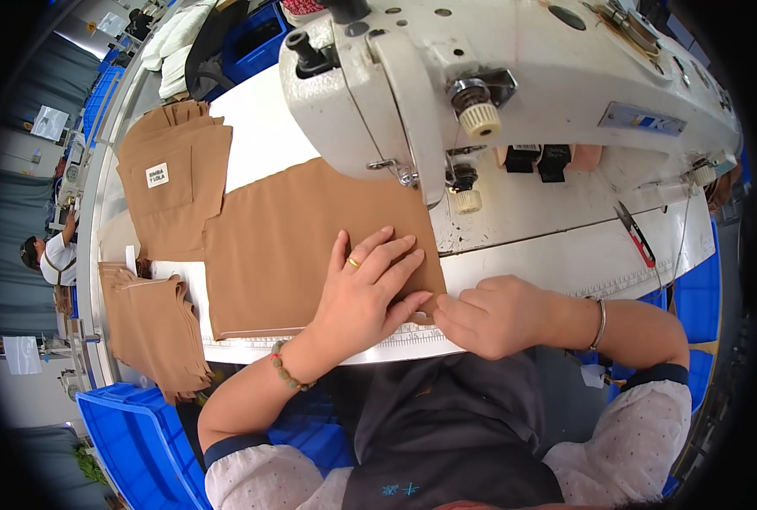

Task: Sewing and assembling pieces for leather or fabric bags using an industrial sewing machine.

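Observation:
A large brown fabric panel [285, 246] lies flat on the white sewing table, its far edge reaching under the head of the sewing machine [357, 119]. My left hand [363, 293] rests palm down near the panel's right side, fingers spread, with the thumb pointing to the near right corner. At that corner my right hand [497, 316] is closed, its thumb and fingertips pinching the fabric edge. A small pale bit shows between the two hands, too small to name. The needle area is partly hidden by the machine head.
Brown pieces with a patch pocket [166, 217] are piled at the left, above another brown stack [153, 327]. Thread snips [636, 234] lie at the right. A printed ruler [417, 340] runs along the near table edge. Blue crates [145, 442] stand below; a person [56, 255] sits far left.

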